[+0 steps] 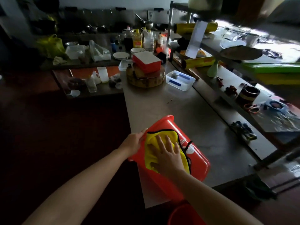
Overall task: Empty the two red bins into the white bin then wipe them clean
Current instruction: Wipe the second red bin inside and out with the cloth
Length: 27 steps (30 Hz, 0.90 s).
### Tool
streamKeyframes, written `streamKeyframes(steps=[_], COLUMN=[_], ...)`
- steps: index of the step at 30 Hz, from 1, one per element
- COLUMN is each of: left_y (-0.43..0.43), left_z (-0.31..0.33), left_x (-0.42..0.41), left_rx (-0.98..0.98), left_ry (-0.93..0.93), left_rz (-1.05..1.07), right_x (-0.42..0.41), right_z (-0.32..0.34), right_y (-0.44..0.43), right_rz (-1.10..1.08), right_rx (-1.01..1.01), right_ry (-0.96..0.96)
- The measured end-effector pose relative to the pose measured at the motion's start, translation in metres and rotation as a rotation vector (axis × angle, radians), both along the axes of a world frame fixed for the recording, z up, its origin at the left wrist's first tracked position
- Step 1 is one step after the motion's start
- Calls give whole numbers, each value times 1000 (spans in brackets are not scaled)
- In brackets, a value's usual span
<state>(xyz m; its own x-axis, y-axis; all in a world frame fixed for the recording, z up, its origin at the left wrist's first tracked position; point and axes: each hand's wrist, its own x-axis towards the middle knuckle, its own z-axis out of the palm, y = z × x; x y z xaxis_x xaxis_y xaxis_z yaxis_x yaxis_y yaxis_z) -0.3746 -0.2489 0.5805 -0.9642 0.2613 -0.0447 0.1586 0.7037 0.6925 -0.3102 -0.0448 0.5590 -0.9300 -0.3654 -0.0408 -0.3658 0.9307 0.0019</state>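
Observation:
A red bin lies upside down and tilted on the near end of the steel table. A yellow cloth with a black edge is spread on the bin's upturned bottom. My right hand presses flat on the cloth, fingers straight and spread. My left hand grips the bin's left edge and steadies it. Part of a second red bin shows below the table's near edge, under my right forearm. I see no white bin.
Farther along the table stand a round wooden block with a red-and-white box on it, and a clear tub with blue tape. A shelf along the right holds rolls of wrap, scissors and small items. Bottles and plates crowd the back counter.

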Motion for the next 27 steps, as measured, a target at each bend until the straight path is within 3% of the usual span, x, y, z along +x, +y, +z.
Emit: streamKeyframes(steps=[16,22,27], left_y=[-35,-40,-37], left_z=[-18,-16,-18], left_x=[-13,-9,-6], left_rx=[4,83,78], left_ry=[-120,-170,-144], left_rz=[-130,-104,-76], right_x=[-26,-12,-30], right_z=[8,-17,0], right_y=[-4,-23,2], right_rz=[92,256,242], right_rx=[79,284,123], right_ry=[51,23,64])
